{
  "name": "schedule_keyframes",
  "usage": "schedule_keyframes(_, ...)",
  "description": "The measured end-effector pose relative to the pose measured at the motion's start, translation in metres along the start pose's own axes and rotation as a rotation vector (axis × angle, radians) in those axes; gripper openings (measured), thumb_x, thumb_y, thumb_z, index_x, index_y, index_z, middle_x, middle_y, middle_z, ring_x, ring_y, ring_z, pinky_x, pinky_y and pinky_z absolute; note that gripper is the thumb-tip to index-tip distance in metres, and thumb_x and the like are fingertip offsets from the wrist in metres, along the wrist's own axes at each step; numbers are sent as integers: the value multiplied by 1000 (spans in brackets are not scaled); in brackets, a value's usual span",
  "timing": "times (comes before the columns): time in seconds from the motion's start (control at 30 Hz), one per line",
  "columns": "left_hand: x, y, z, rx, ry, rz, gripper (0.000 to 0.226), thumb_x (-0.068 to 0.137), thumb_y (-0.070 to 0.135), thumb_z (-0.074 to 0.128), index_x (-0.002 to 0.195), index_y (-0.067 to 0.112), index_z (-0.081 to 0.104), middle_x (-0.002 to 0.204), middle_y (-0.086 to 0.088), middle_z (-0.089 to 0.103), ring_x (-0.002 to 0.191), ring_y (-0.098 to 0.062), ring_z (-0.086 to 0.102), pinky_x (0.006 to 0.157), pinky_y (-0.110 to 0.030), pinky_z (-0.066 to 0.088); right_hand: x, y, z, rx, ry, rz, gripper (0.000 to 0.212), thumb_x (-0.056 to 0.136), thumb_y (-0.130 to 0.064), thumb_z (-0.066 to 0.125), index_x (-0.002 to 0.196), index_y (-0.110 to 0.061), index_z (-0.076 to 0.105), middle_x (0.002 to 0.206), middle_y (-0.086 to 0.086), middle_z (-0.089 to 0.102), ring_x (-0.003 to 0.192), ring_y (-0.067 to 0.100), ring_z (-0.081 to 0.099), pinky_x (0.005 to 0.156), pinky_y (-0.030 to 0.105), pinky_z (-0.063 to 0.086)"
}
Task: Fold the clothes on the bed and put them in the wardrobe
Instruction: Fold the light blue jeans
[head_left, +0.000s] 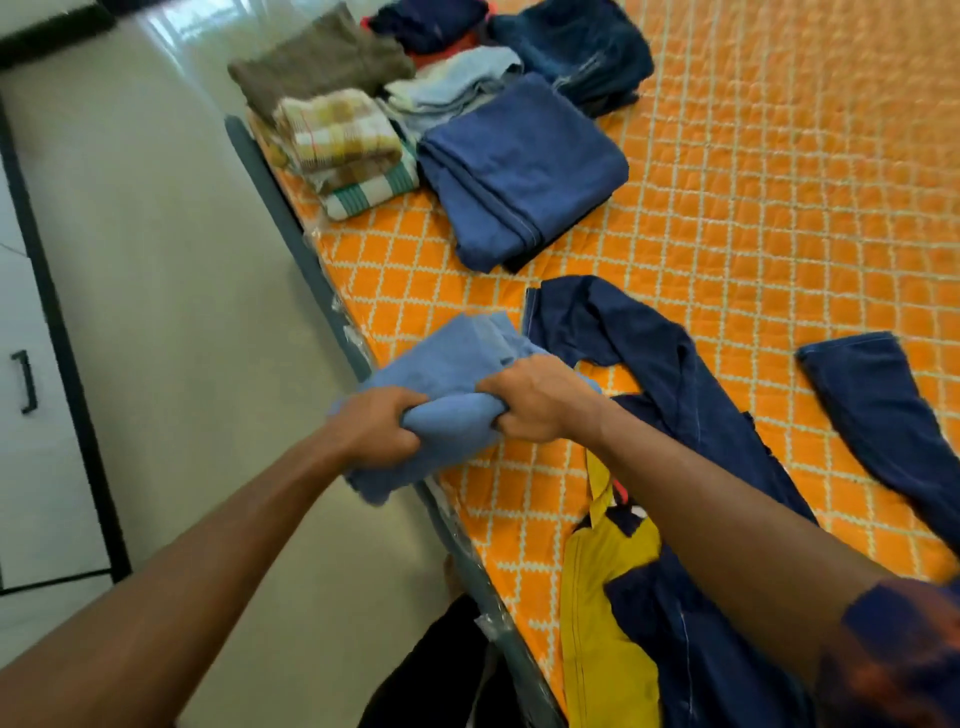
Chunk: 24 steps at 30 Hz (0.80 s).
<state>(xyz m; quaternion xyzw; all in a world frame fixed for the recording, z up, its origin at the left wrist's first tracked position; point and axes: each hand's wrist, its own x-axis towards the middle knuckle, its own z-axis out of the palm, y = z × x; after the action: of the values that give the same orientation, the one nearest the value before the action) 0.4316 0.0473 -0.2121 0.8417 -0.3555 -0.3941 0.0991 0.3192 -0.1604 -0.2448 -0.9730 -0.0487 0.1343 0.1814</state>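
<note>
A light blue folded cloth (447, 364) hangs over the bed's left edge, gripped by both hands. My left hand (379, 428) clutches its near left side and my right hand (535, 397) clutches its right side. Unfolded dark navy trousers (649, 353) lie spread on the orange bedspread (779, 182) just right of my hands, with a yellow garment (608, 597) beneath them near my right forearm. Folded piles sit farther up the bed: a blue folded piece (519, 171), checked towels (337, 135), a brown one (322, 57), pale blue ones (457, 83) and dark jeans (576, 47).
The bed's grey frame edge (291, 218) runs diagonally from top to bottom. Cream floor tiles (171, 260) fill the left. A white wardrobe door with a black handle (25, 382) stands at the far left.
</note>
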Motion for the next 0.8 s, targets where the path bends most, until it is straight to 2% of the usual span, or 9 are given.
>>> schedule_keyframes(0.07, -7, 7, -39, -33, 21, 46, 46, 55, 26, 47, 94, 15, 69, 87, -6, 70, 83, -26, 65, 66, -37, 51, 6, -3, -43, 5, 5, 19, 13, 70, -38, 51, 77, -27, 51, 63, -6, 45, 62, 24, 44, 56, 34, 32)
schedule_keyframes(0.17, -10, 17, -94, -156, 22, 72, 54, 56, 20, 50, 103, 14, 74, 95, -10, 73, 88, -24, 68, 75, -43, 56, 22, 1, -108, 66, 10, 13, 18, 70, -39, 61, 80, -24, 58, 68, -4, 59, 63, 22, 53, 55, 37, 43)
schedule_keyframes(0.23, 0, 25, -130, -230, 15, 84, 50, 53, 17, 50, 96, 18, 76, 90, -9, 72, 77, -19, 66, 70, -43, 55, 39, 9, -149, 70, -9, 26, 21, 70, -38, 65, 87, -25, 65, 71, -4, 62, 65, 20, 56, 54, 35, 42)
schedule_keyframes(0.3, 16, 33, -161, -266, 30, 96, 38, 49, 17, 51, 78, 27, 73, 76, -3, 67, 64, -10, 57, 62, -39, 48, 56, 21, -185, 102, -51, 69, 20, 71, -30, 72, 91, -30, 68, 72, -8, 62, 67, 17, 57, 55, 32, 39)
schedule_keyframes(0.43, 71, 53, -236, -284, 115, 189, 38, 48, 17, 54, 82, 13, 72, 77, -12, 66, 66, -16, 57, 59, -39, 47, 102, 65, -264, 114, -64, 153, 27, 63, -30, 70, 90, -34, 67, 82, -10, 66, 76, 16, 61, 65, 37, 47)
schedule_keyframes(0.5, 92, 67, -275, -271, 205, 227, 30, 50, 18, 54, 76, 16, 68, 72, -11, 63, 63, -17, 55, 57, -37, 44, 124, 84, -304, 61, 22, 165, 47, 57, -34, 67, 104, -28, 72, 93, -6, 68, 87, 20, 63, 74, 39, 50)
schedule_keyframes(0.6, 119, 93, -322, -136, 454, 338, 28, 55, 22, 50, 79, 18, 63, 70, -7, 58, 68, -24, 56, 59, -37, 41, 143, 116, -353, 15, 242, 188, 45, 62, -24, 69, 106, -24, 70, 96, 0, 70, 92, 26, 64, 77, 41, 50)
schedule_keyframes(0.7, 140, 116, -327, 12, 779, 427, 39, 66, 23, 51, 101, 20, 68, 76, -10, 63, 73, -35, 58, 60, -38, 43, 152, 143, -369, -50, 516, 194, 45, 58, -22, 56, 103, -24, 64, 99, 4, 71, 94, 32, 66, 76, 43, 51)
schedule_keyframes(0.8, 179, 123, -292, -18, 823, 536, 54, 78, 13, 60, 132, 19, 62, 99, -13, 72, 85, -41, 66, 66, -49, 55, 157, 180, -339, -136, 675, 193, 37, 61, -22, 50, 95, -13, 62, 95, 7, 68, 91, 34, 63, 75, 43, 48)
